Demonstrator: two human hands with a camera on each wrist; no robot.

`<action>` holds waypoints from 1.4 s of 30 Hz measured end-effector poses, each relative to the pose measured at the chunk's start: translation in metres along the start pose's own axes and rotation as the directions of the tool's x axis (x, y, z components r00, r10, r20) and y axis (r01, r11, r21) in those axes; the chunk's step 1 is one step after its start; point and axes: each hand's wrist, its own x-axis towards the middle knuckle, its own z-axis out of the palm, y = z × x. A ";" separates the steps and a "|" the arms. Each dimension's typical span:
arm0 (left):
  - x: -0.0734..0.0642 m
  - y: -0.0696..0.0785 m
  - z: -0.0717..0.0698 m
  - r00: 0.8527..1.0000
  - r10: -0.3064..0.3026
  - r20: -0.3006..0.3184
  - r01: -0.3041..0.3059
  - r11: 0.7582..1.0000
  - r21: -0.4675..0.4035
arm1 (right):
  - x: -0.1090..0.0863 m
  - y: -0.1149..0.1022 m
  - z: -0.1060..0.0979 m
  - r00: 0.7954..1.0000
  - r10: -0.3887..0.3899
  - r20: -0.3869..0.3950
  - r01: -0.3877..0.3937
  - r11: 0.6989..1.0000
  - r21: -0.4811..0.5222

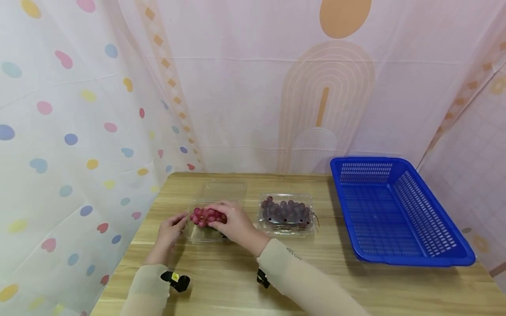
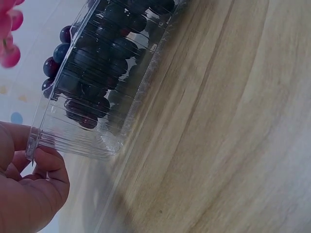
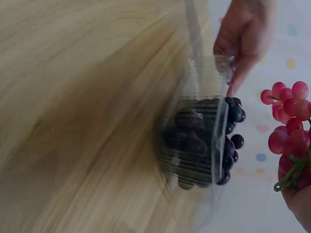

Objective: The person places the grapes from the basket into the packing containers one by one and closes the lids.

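My right hand grips a bunch of red grapes with a green stem, holding it above an open clear plastic box. Between thumb and fingers, my left hand pinches the rim at the box's left end. Inside the box lie dark grapes, some rising above the rim; the red bunch and my right hand mostly hide them in the head view. The box's clear lid lies folded back toward the curtain. In the right wrist view, the red grapes stand apart from the dark ones.
Right of the open box stands another clear plastic box with dark grapes, a thin stem poking out of its right side. A blue plastic basket sits farther right on the wooden table. Patterned curtains hang behind and at the sides.
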 end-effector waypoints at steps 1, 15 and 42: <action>0.000 0.000 0.000 1.000 -0.002 0.000 0.002 1.000 0.004 | 0.000 -0.001 0.003 1.000 -0.021 0.001 0.021 0.999 -0.027; 0.002 -0.003 0.001 1.000 -0.001 0.028 0.001 1.000 0.002 | 0.002 0.006 0.030 0.994 -0.093 0.057 0.106 0.950 -0.293; 0.001 -0.004 0.001 0.999 -0.023 0.025 0.024 0.999 -0.025 | -0.004 0.006 0.035 0.975 0.024 0.220 0.088 0.870 -0.485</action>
